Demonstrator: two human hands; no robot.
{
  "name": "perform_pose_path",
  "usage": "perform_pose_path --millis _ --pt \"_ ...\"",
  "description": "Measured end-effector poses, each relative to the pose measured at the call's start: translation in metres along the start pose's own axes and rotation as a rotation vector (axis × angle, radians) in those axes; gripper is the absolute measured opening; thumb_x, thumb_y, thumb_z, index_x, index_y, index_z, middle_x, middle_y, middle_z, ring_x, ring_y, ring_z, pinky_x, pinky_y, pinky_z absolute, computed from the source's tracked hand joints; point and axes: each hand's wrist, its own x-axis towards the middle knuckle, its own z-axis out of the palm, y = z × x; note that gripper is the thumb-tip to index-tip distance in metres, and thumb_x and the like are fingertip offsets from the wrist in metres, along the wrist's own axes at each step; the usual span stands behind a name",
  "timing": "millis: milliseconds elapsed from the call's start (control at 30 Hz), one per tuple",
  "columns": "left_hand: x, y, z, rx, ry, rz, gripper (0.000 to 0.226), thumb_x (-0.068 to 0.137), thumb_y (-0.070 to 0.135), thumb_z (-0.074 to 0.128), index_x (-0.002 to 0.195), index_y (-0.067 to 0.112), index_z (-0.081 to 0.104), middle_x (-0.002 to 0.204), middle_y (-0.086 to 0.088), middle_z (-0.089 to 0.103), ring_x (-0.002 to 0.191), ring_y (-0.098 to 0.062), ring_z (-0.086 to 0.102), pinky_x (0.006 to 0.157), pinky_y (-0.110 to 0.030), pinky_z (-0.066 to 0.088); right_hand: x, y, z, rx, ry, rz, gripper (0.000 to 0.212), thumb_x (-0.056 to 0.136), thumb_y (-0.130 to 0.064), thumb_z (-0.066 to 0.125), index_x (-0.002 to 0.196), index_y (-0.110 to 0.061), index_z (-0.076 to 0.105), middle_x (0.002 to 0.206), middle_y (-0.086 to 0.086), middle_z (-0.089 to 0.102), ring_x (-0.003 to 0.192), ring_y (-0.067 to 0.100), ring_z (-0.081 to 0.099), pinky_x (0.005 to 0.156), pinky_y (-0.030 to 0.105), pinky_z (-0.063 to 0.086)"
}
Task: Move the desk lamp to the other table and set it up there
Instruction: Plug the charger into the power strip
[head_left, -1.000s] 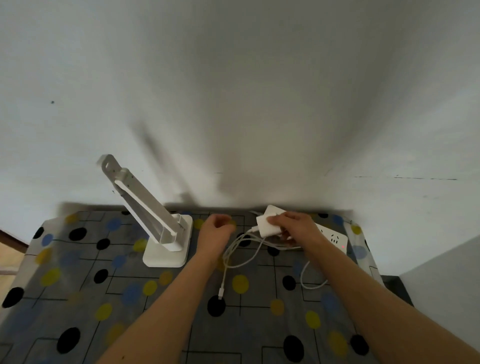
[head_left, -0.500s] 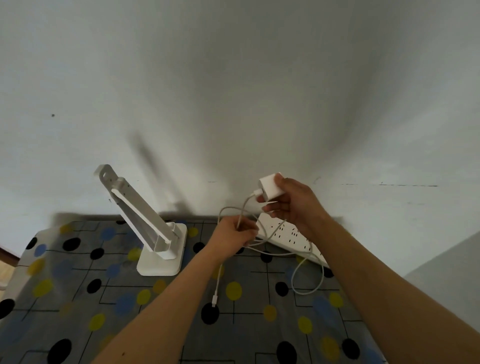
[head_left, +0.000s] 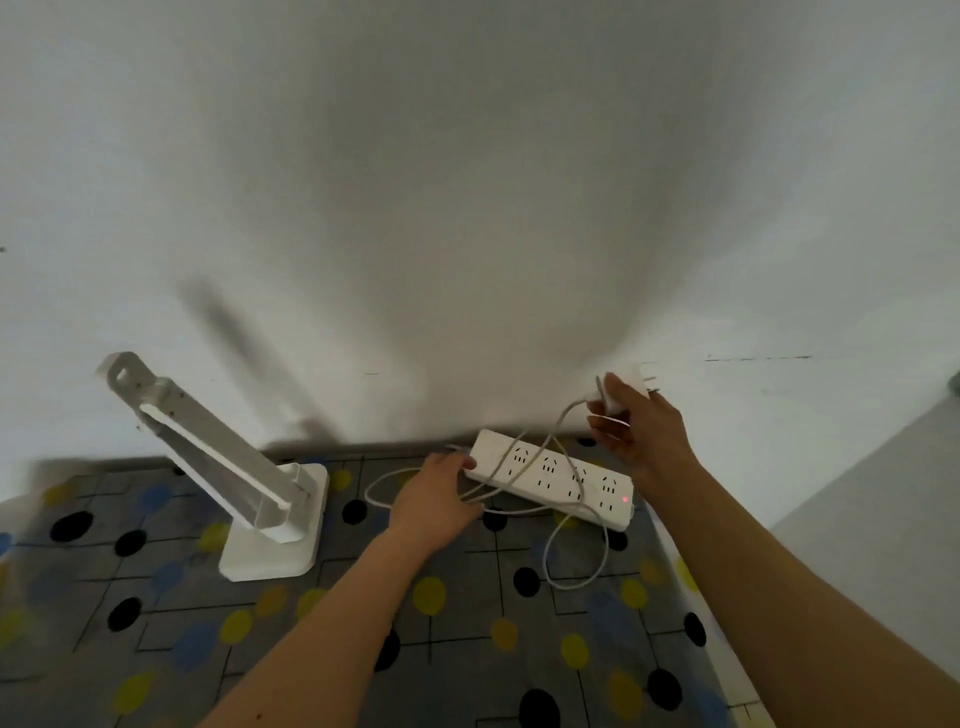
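Spotted tablecloth (head_left: 467, 649): left hand (head_left: 436, 504) grips cable (head_left: 576, 582) by power strip (head_left: 550, 480), right hand (head_left: 641, 423) clasps adapter (head_left: 631, 382).

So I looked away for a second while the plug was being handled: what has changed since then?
The right hand lifted the white power adapter off the power strip and carried it up and right, prongs now exposed. The left hand moved right to the strip's near end, among the loops of white cable. The desk lamp stayed folded on the patterned table.

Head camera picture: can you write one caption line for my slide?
Right hand lifts the plug adapter while left hand gathers cable beside power strip.
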Motion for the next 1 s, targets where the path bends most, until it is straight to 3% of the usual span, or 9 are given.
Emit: perform_pose_path --millis 233,367,467,567,633,733,800,900,1000 --pt "0.023 0.034 0.047 -0.139 -0.172 0.008 0.101 0.072 0.047 0.075 0.149 0.023 0.014 0.15 0.0 0.033 0.13 -0.022 0.042 0.106 -0.042 0.04 0.008 0.017 -0.026 -0.037 0.069 0.07 0.021 0.082 -0.024 0.073 0.091 -0.011 0.059 0.074 0.011 0.069 0.058 0.019 0.066 0.051 0.029 0.053" --pt "0.028 0.051 0.074 0.07 -0.217 -0.063 0.129 0.06 0.065 0.073 0.148 0.024 -0.011 0.147 -0.005 0.028 0.127 -0.027 0.044 0.096 -0.043 0.044 0.006 0.025 -0.028 -0.092 0.033 0.069 0.026 0.081 -0.022 0.073 0.101 -0.009 0.061 0.079 0.011 0.068 0.063 0.017 0.065 0.056 0.028 0.056" --pt "0.03 0.055 0.086 0.361 -0.148 -0.028 0.111 0.063 0.062 0.072 0.145 0.019 0.01 0.133 -0.006 0.043 0.113 -0.025 0.054 0.084 -0.039 0.049 0.005 0.027 -0.026 -0.099 0.016 0.074 0.034 0.081 -0.018 0.073 0.109 -0.004 0.06 0.079 0.011 0.067 0.064 0.018 0.063 0.058 0.028 0.055" --pt "0.034 0.05 0.085 0.51 -0.133 0.023 0.061 0.073 0.049 0.068 0.12 0.017 0.045 0.112 -0.003 0.059 0.099 -0.02 0.059 0.072 -0.032 0.046 0.006 0.027 -0.025 -0.077 0.006 0.088 0.038 0.08 -0.015 0.074 0.112 -0.002 0.06 0.087 0.015 0.065 0.069 0.02 0.062 0.061 0.028 0.056" --pt "0.034 0.044 0.081 0.565 -0.124 0.032 0.035 0.079 0.037 0.064 0.107 0.018 0.057 0.104 -0.002 0.064 0.093 -0.019 0.061 0.068 -0.028 0.044 0.008 0.026 -0.025 -0.063 0.0 0.103 0.038 0.079 -0.015 0.075 0.112 -0.004 0.06 0.088 0.014 0.065 0.072 0.02 0.062 0.064 0.029 0.056" --pt "0.035 0.03 0.072 0.628 -0.155 0.013 0.02 0.081 0.029 0.061 0.097 0.018 0.058 0.1 -0.002 0.065 0.09 -0.019 0.063 0.066 -0.028 0.043 0.015 0.026 -0.026 -0.102 0.019 0.098 0.038 0.077 -0.013 0.077 0.11 -0.004 0.061 0.086 0.012 0.064 0.068 0.018 0.06 0.061 0.028 0.054" --pt "0.035 0.017 0.056 0.731 -0.25 -0.025 0.021 0.082 0.03 0.059 0.099 0.018 0.056 0.103 -0.002 0.064 0.092 -0.019 0.062 0.067 -0.029 0.043 0.022 0.027 -0.028 -0.17 0.062 0.071 0.035 0.075 -0.012 0.078 0.106 -0.005 0.063 0.082 0.011 0.063 0.063 0.017 0.058 0.06 0.028 0.053" --pt "0.031 -0.008 0.026 0.887 -0.428 -0.114 0.028 0.082 0.028 0.058 0.107 0.017 0.055 0.108 -0.003 0.062 0.098 -0.021 0.061 0.072 -0.032 0.043 0.033 0.032 -0.033 -0.368 0.16 0.044 0.03 0.07 -0.016 0.081 0.095 -0.013 0.065 0.09 0.012 0.069 0.075 0.025 0.065 0.071 0.036 0.056" --pt "0.029 -0.028 -0.001 0.938 -0.555 -0.177 0.01 0.079 0.021 0.062 0.087 0.016 0.058 0.083 0.0 0.059 0.083 -0.021 0.059 0.073 -0.033 0.047 0.04 0.038 -0.035 -0.512 0.2 0.037 0.037 0.068 -0.02 0.082 0.1 -0.011 0.067 0.089 0.01 0.071 0.077 0.025 0.068 0.068 0.035 0.055"
